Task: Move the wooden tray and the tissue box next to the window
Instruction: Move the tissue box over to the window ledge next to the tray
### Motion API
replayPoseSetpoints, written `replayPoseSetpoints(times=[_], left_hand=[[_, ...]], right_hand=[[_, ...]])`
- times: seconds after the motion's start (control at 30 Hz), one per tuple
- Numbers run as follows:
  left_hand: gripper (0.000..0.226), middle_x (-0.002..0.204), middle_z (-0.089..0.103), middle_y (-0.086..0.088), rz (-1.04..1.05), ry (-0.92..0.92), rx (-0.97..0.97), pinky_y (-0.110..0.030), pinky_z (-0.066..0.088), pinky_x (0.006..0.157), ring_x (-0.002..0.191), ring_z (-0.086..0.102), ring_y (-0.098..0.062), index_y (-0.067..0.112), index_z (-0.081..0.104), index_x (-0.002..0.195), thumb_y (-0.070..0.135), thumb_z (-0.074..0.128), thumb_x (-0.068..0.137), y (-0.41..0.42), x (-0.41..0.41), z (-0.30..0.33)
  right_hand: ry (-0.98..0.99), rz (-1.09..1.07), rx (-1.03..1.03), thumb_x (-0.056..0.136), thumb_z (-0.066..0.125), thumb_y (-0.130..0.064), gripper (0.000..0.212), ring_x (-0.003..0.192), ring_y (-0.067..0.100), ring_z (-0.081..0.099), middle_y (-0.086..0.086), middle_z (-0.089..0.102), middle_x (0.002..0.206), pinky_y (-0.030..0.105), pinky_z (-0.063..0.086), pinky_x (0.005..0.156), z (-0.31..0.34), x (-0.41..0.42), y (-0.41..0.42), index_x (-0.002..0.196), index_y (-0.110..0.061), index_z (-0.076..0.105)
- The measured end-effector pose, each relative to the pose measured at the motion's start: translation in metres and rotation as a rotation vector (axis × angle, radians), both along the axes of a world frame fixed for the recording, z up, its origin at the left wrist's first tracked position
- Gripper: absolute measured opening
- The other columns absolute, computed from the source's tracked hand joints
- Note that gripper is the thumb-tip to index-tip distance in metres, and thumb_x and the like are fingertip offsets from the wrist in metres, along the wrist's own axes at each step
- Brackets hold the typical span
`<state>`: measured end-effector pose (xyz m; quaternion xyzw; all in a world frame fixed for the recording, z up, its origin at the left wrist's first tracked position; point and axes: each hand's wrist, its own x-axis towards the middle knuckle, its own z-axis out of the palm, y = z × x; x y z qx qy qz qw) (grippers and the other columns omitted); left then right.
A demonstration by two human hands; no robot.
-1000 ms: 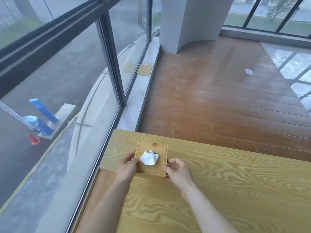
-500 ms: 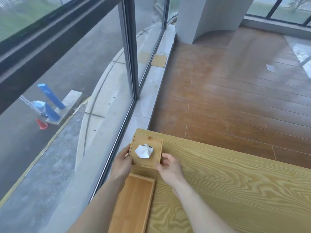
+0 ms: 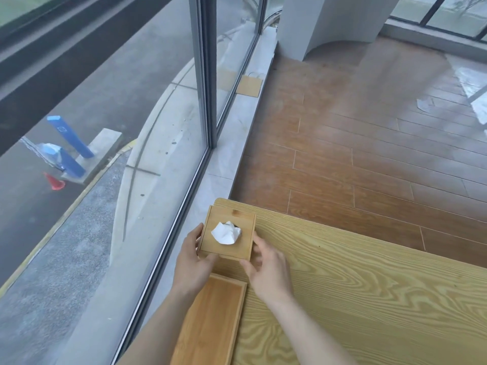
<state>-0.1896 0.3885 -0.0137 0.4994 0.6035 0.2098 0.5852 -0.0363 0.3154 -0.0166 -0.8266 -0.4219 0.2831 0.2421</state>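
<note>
A square wooden tissue box (image 3: pixel 238 248) with a white tissue poking from its top stands at the far left corner of the wooden table (image 3: pixel 369 299), beside the window (image 3: pixel 147 122). My left hand (image 3: pixel 191 262) grips its left side and near corner. My right hand (image 3: pixel 266 264) touches its right side with fingers curled. A long wooden tray (image 3: pixel 210 320) lies along the table's left edge, just in front of the box, partly under my left forearm.
The glass wall and its dark frame post (image 3: pixel 204 75) run along the table's left edge above a pale sill (image 3: pixel 232 143). Beyond the table's far edge is wooden floor (image 3: pixel 369 143). A white column (image 3: pixel 332 19) stands far back.
The box has shifted further toward the table's far left corner with both hands on it. The view moved so the tray now shows in front of the box.
</note>
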Motion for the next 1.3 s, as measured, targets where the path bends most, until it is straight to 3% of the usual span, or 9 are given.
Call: replayPoseSetpoints(times=[0.1,0.23,0.43,0.57,0.77,0.93,1.1,1.23,1.3], left_hand=[[0.083,0.136,0.057,0.011,0.006,-0.005,0.002,-0.033,0.045,0.104,0.124,0.053,-0.005,0.033,0.043,0.147,0.026,0.071,0.069,0.006,0.001,-0.001],[0.076,0.136,0.056,0.006,0.007,-0.002,-0.005,-0.027,0.041,0.098,0.123,0.051,-0.010,0.030,0.042,0.148,0.002,0.068,0.082,0.019,0.006,-0.003],[0.074,0.131,0.058,0.005,-0.008,-0.021,-0.014,-0.018,0.044,0.086,0.121,0.055,-0.011,0.032,0.044,0.146,0.001,0.068,0.083,0.041,0.014,-0.006],[0.073,0.131,0.059,0.005,0.001,-0.034,0.002,-0.024,0.045,0.092,0.119,0.057,-0.013,0.030,0.045,0.146,-0.003,0.066,0.084,0.053,0.022,-0.007],[0.071,0.130,0.059,0.007,0.019,-0.040,0.011,-0.017,0.043,0.081,0.098,0.056,0.007,0.030,0.044,0.147,0.000,0.064,0.086,0.058,0.030,-0.004],[0.072,0.136,0.058,0.003,0.022,-0.029,0.027,-0.027,0.043,0.092,0.101,0.056,0.002,0.029,0.041,0.149,0.001,0.062,0.086,0.058,0.032,-0.004],[0.072,0.138,0.056,0.003,0.002,-0.016,0.043,-0.026,0.042,0.089,0.094,0.057,0.007,0.029,0.039,0.150,0.003,0.061,0.088,0.056,0.032,-0.003],[0.074,0.147,0.051,0.005,-0.024,-0.017,0.046,-0.032,0.041,0.107,0.120,0.055,-0.008,0.030,0.036,0.153,0.003,0.062,0.089,0.055,0.031,-0.003],[0.075,0.150,0.049,0.007,-0.030,0.001,0.052,-0.033,0.040,0.110,0.120,0.055,-0.007,0.031,0.034,0.154,0.005,0.061,0.089,0.055,0.031,-0.004]], right_hand=[[-0.050,0.023,-0.002,0.086,0.080,-0.030,0.070,0.107,0.016,0.072,-0.004,0.074,0.126,0.036,0.058,0.096,0.003,-0.001,0.006,0.150,-0.028,0.051],[-0.068,0.000,-0.026,0.088,0.078,-0.034,0.067,0.102,0.015,0.073,-0.004,0.076,0.120,0.032,0.058,0.091,0.006,0.000,0.016,0.149,-0.030,0.051],[-0.099,-0.078,0.001,0.090,0.077,-0.031,0.051,0.094,0.021,0.076,0.001,0.081,0.106,0.037,0.060,0.086,0.003,0.002,0.031,0.138,-0.027,0.063],[-0.113,-0.079,0.000,0.090,0.076,-0.033,0.048,0.091,0.019,0.076,-0.001,0.081,0.104,0.034,0.060,0.082,0.002,0.004,0.040,0.137,-0.028,0.065],[-0.086,-0.104,-0.006,0.090,0.077,-0.029,0.050,0.099,0.025,0.074,0.004,0.080,0.109,0.040,0.060,0.087,0.002,0.009,0.049,0.138,-0.026,0.063],[-0.077,-0.113,0.007,0.091,0.077,-0.028,0.050,0.101,0.025,0.074,0.005,0.079,0.112,0.040,0.060,0.090,0.001,0.010,0.048,0.138,-0.025,0.063],[-0.096,-0.105,0.008,0.091,0.076,-0.029,0.050,0.101,0.024,0.074,0.004,0.080,0.112,0.039,0.060,0.089,0.001,0.009,0.047,0.139,-0.025,0.063],[-0.134,-0.082,0.003,0.094,0.072,-0.033,0.050,0.102,0.029,0.073,0.006,0.080,0.110,0.042,0.059,0.088,0.002,0.009,0.044,0.142,-0.028,0.059],[-0.146,-0.068,-0.015,0.096,0.069,-0.035,0.051,0.103,0.030,0.072,0.007,0.079,0.112,0.041,0.059,0.088,0.004,0.009,0.043,0.145,-0.030,0.055]])
